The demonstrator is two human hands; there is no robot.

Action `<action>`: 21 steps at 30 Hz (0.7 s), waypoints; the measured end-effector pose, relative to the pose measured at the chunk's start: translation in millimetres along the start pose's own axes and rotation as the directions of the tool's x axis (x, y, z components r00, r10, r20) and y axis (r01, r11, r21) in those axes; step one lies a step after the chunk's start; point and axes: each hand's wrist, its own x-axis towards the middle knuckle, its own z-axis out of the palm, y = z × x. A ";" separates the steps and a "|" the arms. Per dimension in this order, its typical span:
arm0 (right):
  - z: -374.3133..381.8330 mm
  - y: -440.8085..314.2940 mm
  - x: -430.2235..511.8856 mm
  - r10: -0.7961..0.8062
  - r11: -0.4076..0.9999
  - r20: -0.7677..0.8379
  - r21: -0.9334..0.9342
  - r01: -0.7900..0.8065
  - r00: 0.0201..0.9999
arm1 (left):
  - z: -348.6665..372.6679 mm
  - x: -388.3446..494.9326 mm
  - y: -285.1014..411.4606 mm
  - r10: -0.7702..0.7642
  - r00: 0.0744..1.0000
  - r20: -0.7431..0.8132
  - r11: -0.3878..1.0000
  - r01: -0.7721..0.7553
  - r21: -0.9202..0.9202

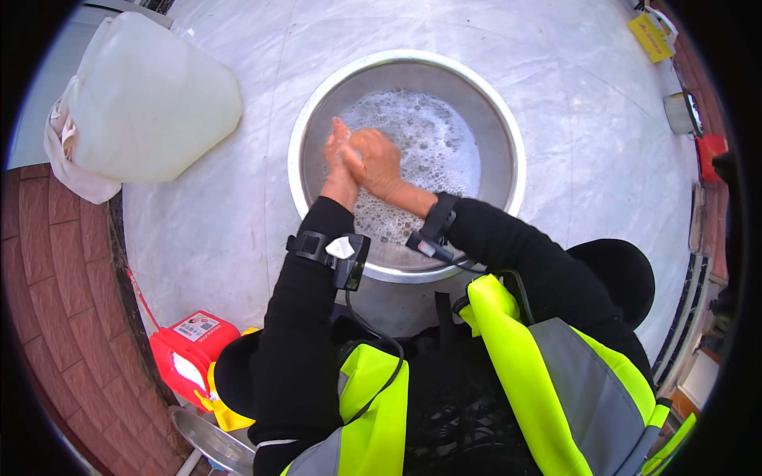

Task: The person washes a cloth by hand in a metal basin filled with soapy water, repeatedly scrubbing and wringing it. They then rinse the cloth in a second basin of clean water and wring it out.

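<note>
My left hand (340, 159) is over the left part of a round metal basin (494, 113), its fingers pointing away from me. My right hand (375, 162) is curled against the left palm, and the two touch. Both are slightly blurred, and whether something small lies between them cannot be told. Foamy, bubbly water (431, 143) lies in the basin below them. Black sleeves end at the wrists, each with a strapped-on device and a cable.
A large translucent plastic container (161, 95) with a pale cloth (83, 166) stands at the upper left. A red container (193, 345) with a yellow part is at the lower left, beside a metal bowl (217, 443). A metal can (680, 113) is at the right edge.
</note>
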 end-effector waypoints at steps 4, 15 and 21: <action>-3.8 22.4 18.1 0.518 0.855 0.106 -0.034 -0.518 0.848 | 22.1 -12.5 -23.4 0.047 0.994 -0.100 0.996 -0.040 0.075; -6.6 3.3 -1.3 0.154 0.988 0.054 0.009 -0.154 0.987 | -4.2 16.1 -23.7 -0.124 0.974 0.192 0.960 0.166 -0.224; -2.0 104.0 22.9 0.506 0.862 0.136 -0.112 -0.495 0.852 | 10.2 6.6 -29.5 -0.010 1.000 -0.010 0.994 0.011 0.105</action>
